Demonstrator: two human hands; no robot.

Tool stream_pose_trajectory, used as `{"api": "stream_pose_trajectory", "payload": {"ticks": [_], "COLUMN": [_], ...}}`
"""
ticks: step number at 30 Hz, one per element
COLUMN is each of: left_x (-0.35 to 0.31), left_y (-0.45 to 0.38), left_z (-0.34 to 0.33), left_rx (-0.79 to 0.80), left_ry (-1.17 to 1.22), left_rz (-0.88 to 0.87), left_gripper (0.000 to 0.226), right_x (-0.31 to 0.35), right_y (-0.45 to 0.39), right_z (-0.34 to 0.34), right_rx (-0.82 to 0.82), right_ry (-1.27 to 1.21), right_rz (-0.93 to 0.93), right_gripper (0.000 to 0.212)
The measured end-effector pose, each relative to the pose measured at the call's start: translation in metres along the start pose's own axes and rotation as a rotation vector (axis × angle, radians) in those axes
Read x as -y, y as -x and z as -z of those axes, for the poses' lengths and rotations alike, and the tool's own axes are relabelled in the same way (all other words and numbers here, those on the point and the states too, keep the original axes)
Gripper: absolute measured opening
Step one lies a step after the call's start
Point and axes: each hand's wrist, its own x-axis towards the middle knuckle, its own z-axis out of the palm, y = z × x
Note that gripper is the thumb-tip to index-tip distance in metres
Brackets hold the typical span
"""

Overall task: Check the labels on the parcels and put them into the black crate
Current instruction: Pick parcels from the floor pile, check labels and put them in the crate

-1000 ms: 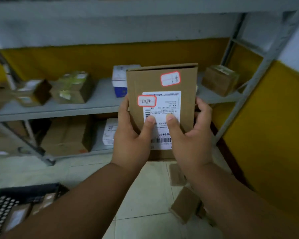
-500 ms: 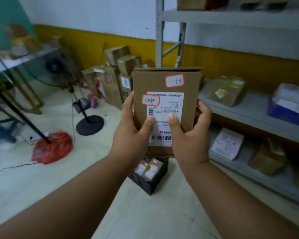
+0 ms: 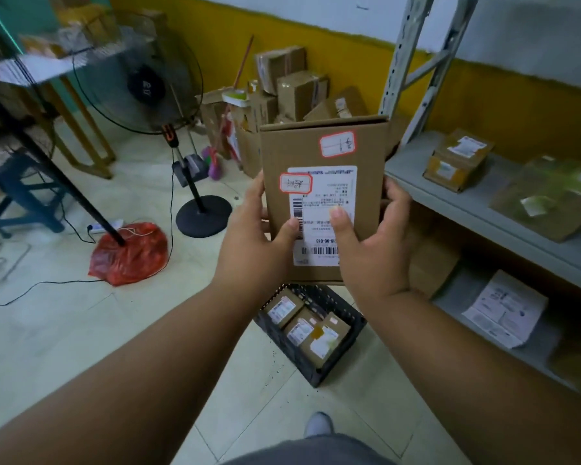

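Note:
I hold a flat brown cardboard parcel (image 3: pixel 326 156) upright in front of me, its white shipping label (image 3: pixel 329 196) and two red-edged stickers facing me. My left hand (image 3: pixel 259 239) grips its left edge, thumb on the label. My right hand (image 3: pixel 373 243) grips the right edge, thumb also on the label. Below the parcel, on the floor, stands the black crate (image 3: pixel 346 350) with three labelled brown parcels (image 3: pixel 302 323) inside.
A grey metal shelf rack (image 3: pixel 483 213) with more parcels runs along the right. A standing fan (image 3: pixel 195 209), a red plastic bag (image 3: pixel 131 256), cables and a blue stool lie to the left. Stacked cartons (image 3: pixel 292 85) stand against the yellow wall.
My view has swung left from the shelf toward the floor; the black crate now lies right under the parcel. Both hands keep the same grip on it.

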Motion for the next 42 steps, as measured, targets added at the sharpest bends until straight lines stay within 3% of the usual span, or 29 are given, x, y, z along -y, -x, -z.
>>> {"api": "stream_pose_trajectory", "payload": {"ticks": [4, 9, 13, 20, 25, 29, 36, 42], "left_x": [0.02, 0.051, 0.078, 0.125, 0.182, 0.267, 0.491, 0.667], "left_y": [-0.058, -0.125, -0.188, -0.285, -0.309, -0.316, -0.292, -0.27], "left_z": [0.005, 0.006, 0.004, -0.022, -0.068, -0.131, -0.249, -0.293], "left_rx": [0.008, 0.089, 0.226, 0.639, 0.725, 0.727, 0.842, 0.91], "left_ry": [-0.083, -0.08, -0.114, -0.214, -0.148, -0.189, -0.417, -0.576], "left_rz": [0.04, 0.072, 0.027, -0.14, 0.004, 0.094, 0.208, 0.279], "left_gripper": [0.063, 0.064, 0.068, 0.066, 0.044, 0.037, 0.048, 0.02], "right_x": [-0.018, -0.041, -0.066, -0.114, -0.169, -0.264, -0.488, -0.633], "right_y": [-0.032, -0.067, -0.083, -0.092, -0.084, -0.066, 0.018, 0.116], "right_z": [-0.04, -0.089, -0.128, -0.173, -0.193, -0.211, -0.262, -0.323], "right_rx": [0.063, 0.022, -0.127, -0.442, -0.518, -0.453, -0.334, -0.157], "right_ry": [0.044, 0.096, 0.117, 0.305, 0.463, 0.51, 0.537, 0.492], "right_rz": [-0.061, -0.128, -0.231, -0.464, -0.585, -0.734, -0.987, -1.094], "right_gripper": [0.06, 0.059, 0.057, 0.044, 0.042, 0.042, 0.033, 0.03]}}
